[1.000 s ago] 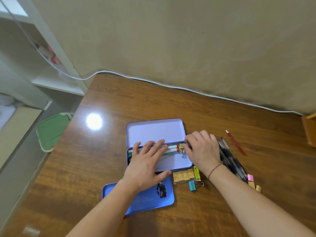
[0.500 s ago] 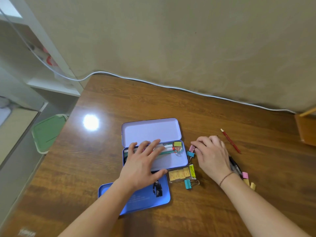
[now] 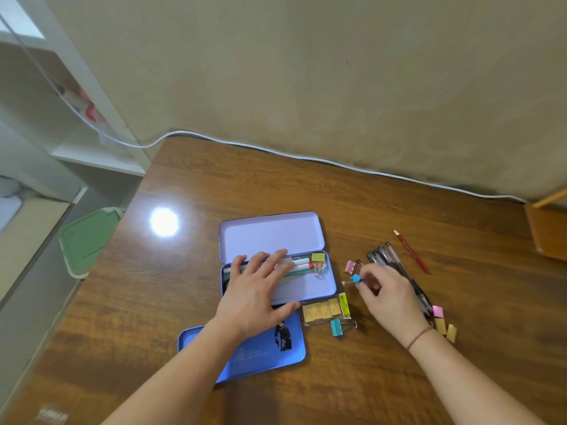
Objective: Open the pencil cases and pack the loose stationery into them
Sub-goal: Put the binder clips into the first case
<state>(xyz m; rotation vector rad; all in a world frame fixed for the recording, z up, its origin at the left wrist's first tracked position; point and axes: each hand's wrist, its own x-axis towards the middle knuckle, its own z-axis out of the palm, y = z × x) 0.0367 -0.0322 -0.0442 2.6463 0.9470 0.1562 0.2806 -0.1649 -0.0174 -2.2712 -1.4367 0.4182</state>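
Two tins are seen on the counter (image 3: 399,191): an open lilac tin (image 3: 310,285), on whose pens (image 3: 296,264) the left hand (image 3: 256,294) is laid with straight fingers, and a blue tin (image 3: 264,352) nearer the person. A blue clip (image 3: 356,278) is pinched by the right hand (image 3: 389,297). One pink clip (image 3: 349,267) is seen just beside it, one teal clip (image 3: 337,328) nearer, and one red pencil (image 3: 412,252) apart to the right.

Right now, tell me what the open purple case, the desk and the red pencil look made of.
Purple case: likely thin painted metal, with a smooth satin sheen and rolled rim.
Desk: wood or wood-look laminate, glossy, showing grain and lamp glare.
Red pencil: seemingly painted wood, pale sharpened tip.
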